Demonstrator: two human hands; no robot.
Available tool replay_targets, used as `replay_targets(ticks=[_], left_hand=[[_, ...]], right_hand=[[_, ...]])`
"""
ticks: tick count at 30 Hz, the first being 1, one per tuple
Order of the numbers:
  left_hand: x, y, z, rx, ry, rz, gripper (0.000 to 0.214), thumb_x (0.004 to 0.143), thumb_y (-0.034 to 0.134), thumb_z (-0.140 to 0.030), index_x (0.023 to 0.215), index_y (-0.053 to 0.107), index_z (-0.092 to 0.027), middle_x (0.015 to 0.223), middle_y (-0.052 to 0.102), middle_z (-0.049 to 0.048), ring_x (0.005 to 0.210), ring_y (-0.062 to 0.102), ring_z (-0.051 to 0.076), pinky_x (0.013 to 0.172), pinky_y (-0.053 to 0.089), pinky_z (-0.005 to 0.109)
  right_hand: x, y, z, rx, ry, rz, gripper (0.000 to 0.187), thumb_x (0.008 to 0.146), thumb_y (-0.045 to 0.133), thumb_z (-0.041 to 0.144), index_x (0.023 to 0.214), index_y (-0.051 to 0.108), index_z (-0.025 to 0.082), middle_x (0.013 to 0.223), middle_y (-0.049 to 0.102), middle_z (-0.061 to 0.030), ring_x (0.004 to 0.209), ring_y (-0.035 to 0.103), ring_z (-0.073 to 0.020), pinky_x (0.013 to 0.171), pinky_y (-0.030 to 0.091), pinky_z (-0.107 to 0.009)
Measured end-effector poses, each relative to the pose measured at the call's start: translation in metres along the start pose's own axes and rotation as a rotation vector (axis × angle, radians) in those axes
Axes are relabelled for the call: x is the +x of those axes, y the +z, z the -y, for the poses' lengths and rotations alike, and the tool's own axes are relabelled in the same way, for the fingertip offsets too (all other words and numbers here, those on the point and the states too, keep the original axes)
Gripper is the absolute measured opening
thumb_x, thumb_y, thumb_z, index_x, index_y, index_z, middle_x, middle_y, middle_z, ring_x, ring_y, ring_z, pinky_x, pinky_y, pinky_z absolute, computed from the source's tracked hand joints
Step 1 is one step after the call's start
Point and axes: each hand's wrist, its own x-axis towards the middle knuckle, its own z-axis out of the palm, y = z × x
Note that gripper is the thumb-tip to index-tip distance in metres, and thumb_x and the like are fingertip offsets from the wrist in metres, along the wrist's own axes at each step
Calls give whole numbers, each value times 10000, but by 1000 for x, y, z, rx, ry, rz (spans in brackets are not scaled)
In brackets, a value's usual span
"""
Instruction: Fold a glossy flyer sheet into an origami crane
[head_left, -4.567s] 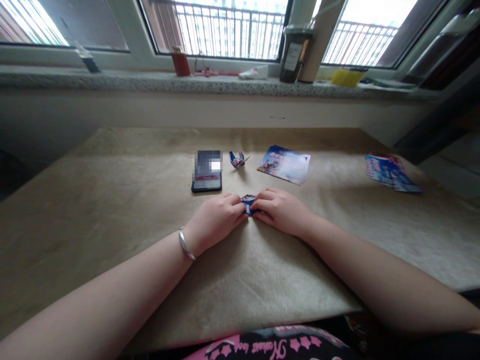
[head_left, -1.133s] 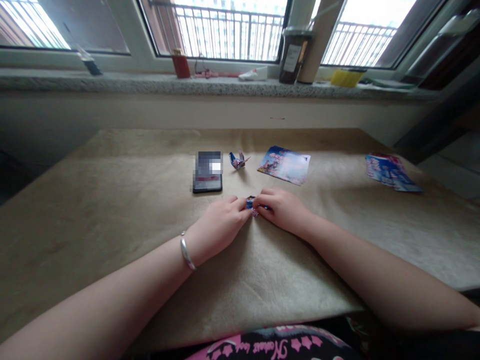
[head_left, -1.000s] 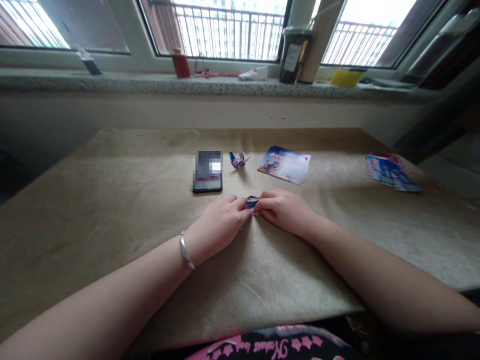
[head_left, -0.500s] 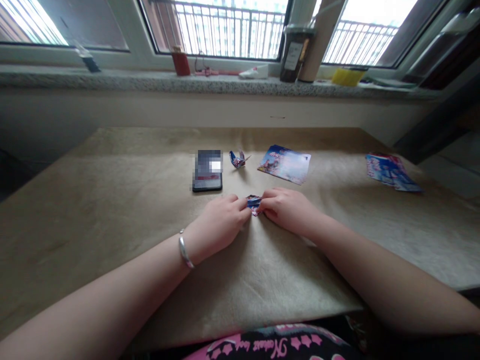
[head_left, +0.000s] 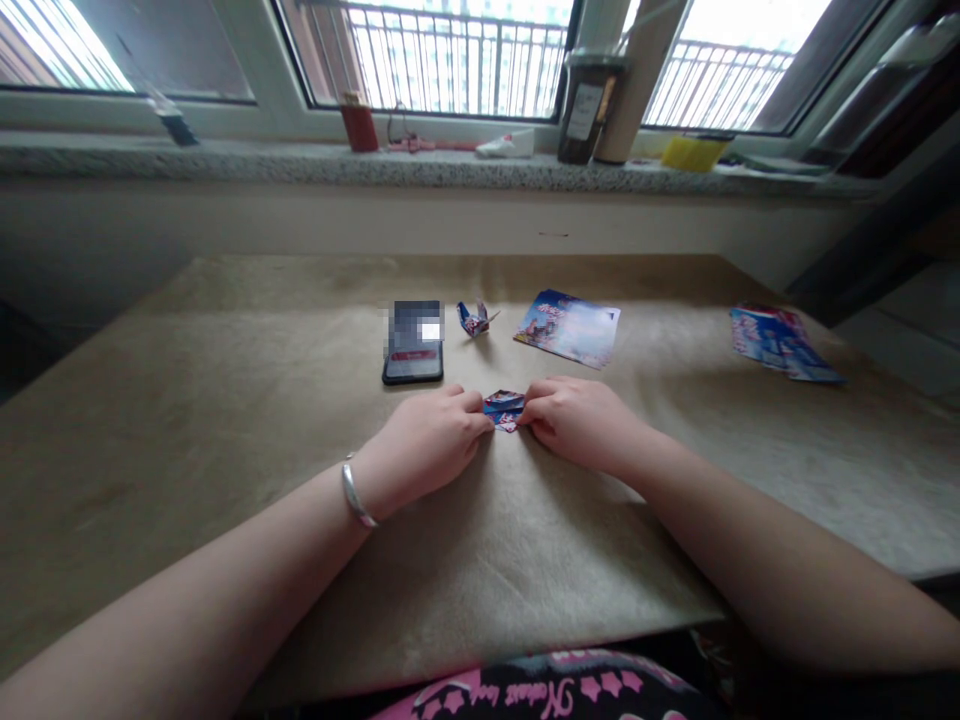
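Note:
Between my hands, low over the table, is a small piece of folded paper [head_left: 505, 408] in blue, white and red. My left hand [head_left: 442, 428] pinches its left end, fingers closed. On the opposite end the fingers of my right hand [head_left: 574, 415] are also closed. The fingers cover both ends of the paper. Just beyond it stands a folded paper crane [head_left: 475, 319] with a similar blue and red print. A dark phone [head_left: 414, 345] lies left of the crane, its screen partly blurred out.
Sheets of printed paper [head_left: 568, 328] lie beyond my right hand, and more blue papers [head_left: 784, 343] are fanned at the table's right. A red cylinder [head_left: 360, 124], a dark lidded container [head_left: 589, 110] and a yellow item [head_left: 694, 152] stand on the windowsill [head_left: 262, 163].
My left hand has shifted slightly left along the folded paper, so more of it shows between my hands. My right hand has hardly moved.

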Motion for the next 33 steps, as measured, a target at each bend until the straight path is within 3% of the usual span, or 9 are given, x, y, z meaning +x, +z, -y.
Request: replay_targets(ticks=[11, 18, 26, 33], left_hand=[[0, -4, -2, 36, 16, 32, 239, 872, 461, -157, 892, 697, -193, 911, 648, 47, 817, 583, 194, 707, 503, 318], [-2, -3, 8, -50, 66, 101, 263, 855, 476, -139, 950, 697, -244, 1005, 660, 1, 889, 601, 172, 790, 502, 300], [0, -2, 3, 59, 91, 32, 139, 843, 493, -129, 845, 627, -164, 901, 621, 54, 817, 561, 191, 706, 489, 309], [2, 5, 6, 9, 87, -1, 152, 834, 496, -129, 929, 612, -155, 1040, 607, 75, 941, 556, 207, 825, 493, 338]], right_hand=[[0, -1, 1, -11, 32, 12, 261, 813, 495, 181, 880, 734, 262, 924, 703, -17, 860, 624, -191, 713, 427, -280], [-6, 3, -10, 41, 41, -3, 257, 778, 521, 184, 855, 742, 290, 934, 708, 29, 797, 627, -153, 660, 412, -255], [-4, -3, -5, 2, 25, 13, 233, 785, 509, 169, 825, 726, 244, 894, 699, -18, 815, 618, -185, 678, 409, -277], [-3, 0, -5, -11, 17, 3, 191, 826, 477, 185, 833, 666, 200, 894, 678, -57, 846, 597, -202, 708, 401, -290]])
